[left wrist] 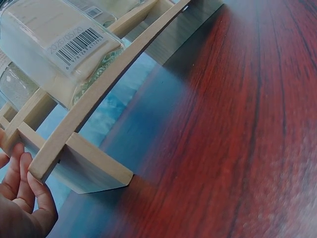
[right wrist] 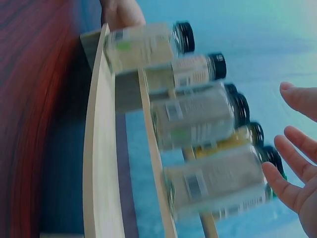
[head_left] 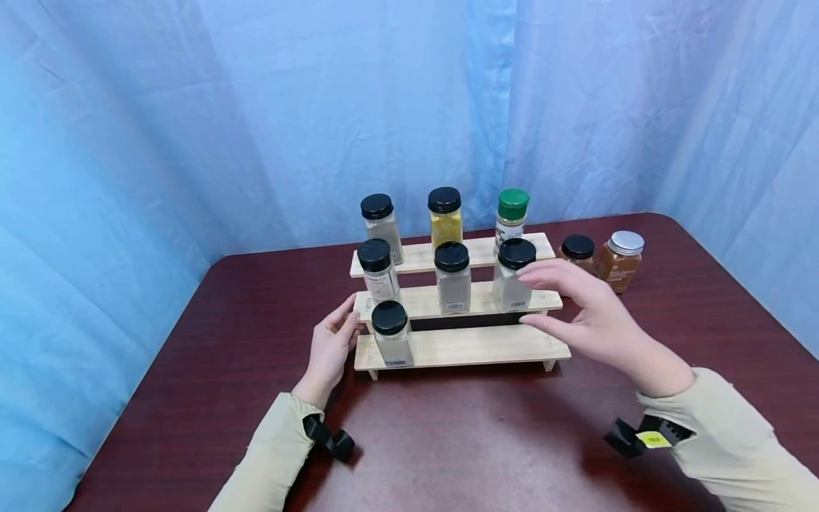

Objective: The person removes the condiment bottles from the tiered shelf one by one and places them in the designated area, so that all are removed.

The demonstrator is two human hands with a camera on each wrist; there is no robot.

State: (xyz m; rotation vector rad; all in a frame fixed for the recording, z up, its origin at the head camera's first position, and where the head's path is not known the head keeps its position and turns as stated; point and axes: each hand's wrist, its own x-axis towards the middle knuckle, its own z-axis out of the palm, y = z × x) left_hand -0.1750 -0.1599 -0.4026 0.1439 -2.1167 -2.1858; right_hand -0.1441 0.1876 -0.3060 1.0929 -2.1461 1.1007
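A three-tier wooden rack (head_left: 480,346) holds several spice jars. My left hand (head_left: 329,348) grips the rack's left end by the middle tier, its fingers (left wrist: 24,181) curled at the wood. On the right, my other hand (head_left: 591,316) has its thumb and fingers spread beside a black-lidded jar (head_left: 514,288) on the middle tier; whether a fingertip touches the jar is unclear. That tier also bears a grey-powder jar (head_left: 454,288) and a white-labelled jar (head_left: 382,283). One pale jar (head_left: 394,347) stands at the left of the bottom tier.
Along the top tier stand a black-lidded jar (head_left: 384,231), a yellow-powder jar (head_left: 446,226) and a green-capped jar (head_left: 510,226). Behind the right hand, a silver-lidded jar (head_left: 619,269) and a black-lidded brown jar (head_left: 578,250) stand on the dark table (head_left: 448,441). Blue curtains (head_left: 320,128) surround it.
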